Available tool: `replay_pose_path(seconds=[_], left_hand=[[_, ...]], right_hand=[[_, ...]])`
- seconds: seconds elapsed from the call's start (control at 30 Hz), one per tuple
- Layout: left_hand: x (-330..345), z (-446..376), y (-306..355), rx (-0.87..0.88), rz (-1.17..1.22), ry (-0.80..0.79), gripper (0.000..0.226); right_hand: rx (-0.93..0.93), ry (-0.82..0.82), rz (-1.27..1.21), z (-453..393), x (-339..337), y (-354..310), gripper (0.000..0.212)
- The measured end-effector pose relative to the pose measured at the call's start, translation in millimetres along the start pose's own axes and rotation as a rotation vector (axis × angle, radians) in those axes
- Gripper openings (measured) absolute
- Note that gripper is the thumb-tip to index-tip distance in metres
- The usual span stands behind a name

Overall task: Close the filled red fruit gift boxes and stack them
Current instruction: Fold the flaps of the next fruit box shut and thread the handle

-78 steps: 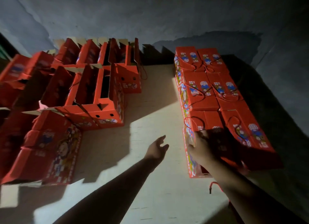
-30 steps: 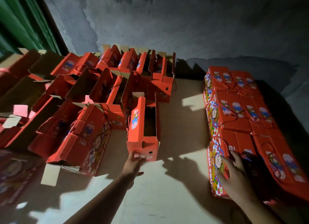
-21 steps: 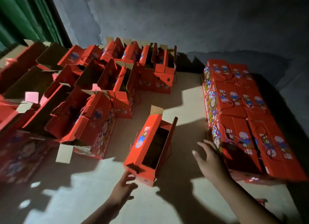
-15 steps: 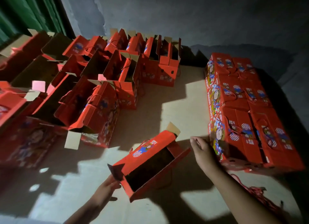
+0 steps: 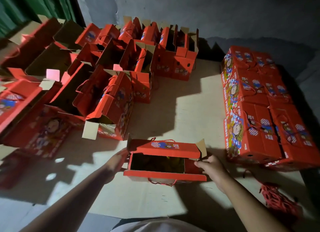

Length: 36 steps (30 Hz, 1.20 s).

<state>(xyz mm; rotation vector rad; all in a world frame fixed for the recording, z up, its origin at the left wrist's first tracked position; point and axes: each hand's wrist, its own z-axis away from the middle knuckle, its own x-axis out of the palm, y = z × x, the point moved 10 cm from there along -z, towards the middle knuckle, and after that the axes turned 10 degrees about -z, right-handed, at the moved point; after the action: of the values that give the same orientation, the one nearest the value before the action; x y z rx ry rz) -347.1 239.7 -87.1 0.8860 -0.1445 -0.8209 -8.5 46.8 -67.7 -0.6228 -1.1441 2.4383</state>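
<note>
Beyond the left hand, open red cardboard gift boxes remain unclosed. One open-topped red box has been drawn out between both hands: left end gripped, right hand pinching its end flap. Closed boxes are stacked beyond-right.

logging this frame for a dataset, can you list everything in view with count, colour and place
open box in hand: one, red, near centre on the floor, top flaps up, contents too dark to tell
open boxes: many, red, crowded at left and back; exact count unclear
closed boxes: stacked block, red with cartoon print, at right; at least six tops show
cord bundle: one, red, floor at near right
floor sheet: pale, under everything
wall: grey, at back
curtain: green, top left
left hand: at the box's left end
right hand: at the box's right end flap
</note>
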Motion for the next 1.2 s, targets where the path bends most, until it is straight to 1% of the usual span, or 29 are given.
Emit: replay_pose_path(seconds=[0.07, 0.1, 0.2, 0.23, 0.27, 0.3, 0.33, 0.37, 0.4, 0.47, 0.53, 0.57, 0.63, 0.7, 0.83, 0.9, 0.97, 1.0, 1.03, 1.1, 1.13, 1.2], left_hand=[[0, -5, 12, 0.021, 0.020, 0.003, 0.045], [0, -6, 18, 0.035, 0.029, 0.012, 0.042], [-8, -7, 29, 0.106, 0.061, 0.050, 0.022], [-11, -6, 30, 0.133, 0.074, 0.056, 0.021], [-14, -4, 31, 0.165, 0.084, 0.054, 0.021], [-16, 0, 33, 0.196, 0.094, 0.049, 0.028], [-18, 2, 34, 0.218, 0.100, 0.049, 0.040], [-21, 4, 34, 0.236, 0.105, 0.059, 0.049], [-23, 6, 35, 0.252, 0.108, 0.071, 0.050], [-26, 6, 37, 0.264, 0.115, 0.089, 0.041], [-27, 4, 38, 0.284, 0.107, 0.105, 0.031], [-28, 3, 37, 0.294, 0.092, 0.118, 0.029], [-27, 3, 39, 0.326, 0.040, 0.127, 0.035], [-21, 6, 45, 0.391, -0.079, 0.104, 0.042], [-17, 10, 58, 0.559, -0.539, 0.185, 0.062], [-10, 11, 57, 0.594, -0.749, 0.150, 0.072], [-2, 9, 49, 0.586, -0.993, 0.094, 0.082], [-1, 9, 46, 0.590, -1.079, 0.083, 0.086], [0, 10, 47, 0.610, -1.134, 0.086, 0.087], [3, 15, 54, 0.696, -1.198, 0.107, 0.081], [6, 18, 57, 0.734, -1.212, 0.107, 0.076], [9, 20, 61, 0.767, -1.223, 0.092, 0.070]], right_hand=[[-0.059, 0.002, -0.030, -1, 0, -4, 0.026], [-0.090, 0.021, -0.041, -1, -1, -8, 0.032], [-0.183, 0.106, 0.016, -2, -4, -27, 0.049], [-0.233, 0.134, 0.065, -1, -4, -37, 0.056], [-0.295, 0.164, 0.123, 1, -4, -48, 0.064], [-0.366, 0.188, 0.171, 2, -3, -59, 0.069], [-0.430, 0.201, 0.205, 4, -2, -70, 0.069], [-0.476, 0.200, 0.224, 4, 1, -80, 0.066], [-0.499, 0.197, 0.241, 3, 4, -88, 0.061], [-0.503, 0.207, 0.289, -1, 8, -102, 0.047], [-0.464, 0.218, 0.303, -10, 11, -113, 0.035], [-0.434, 0.216, 0.285, -15, 12, -115, 0.032], [-0.376, 0.209, 0.233, -26, 14, -117, 0.029], [-0.358, 0.219, 0.190, -33, 15, -118, 0.027], [-0.370, 0.223, 0.154, -36, 17, -118, 0.024], [-0.365, 0.227, 0.098, -35, 16, -116, 0.025], [-0.361, 0.222, 0.039, -34, 13, -113, 0.029], [-0.355, 0.214, 0.005, -34, 12, -110, 0.031], [-0.351, 0.202, -0.039, -34, 10, -107, 0.033], [-0.359, 0.179, -0.084, -32, 7, -99, 0.038], [-0.383, 0.177, -0.042, -31, 5, -95, 0.043], [-0.449, 0.162, 0.135, -26, 3, -87, 0.060]])
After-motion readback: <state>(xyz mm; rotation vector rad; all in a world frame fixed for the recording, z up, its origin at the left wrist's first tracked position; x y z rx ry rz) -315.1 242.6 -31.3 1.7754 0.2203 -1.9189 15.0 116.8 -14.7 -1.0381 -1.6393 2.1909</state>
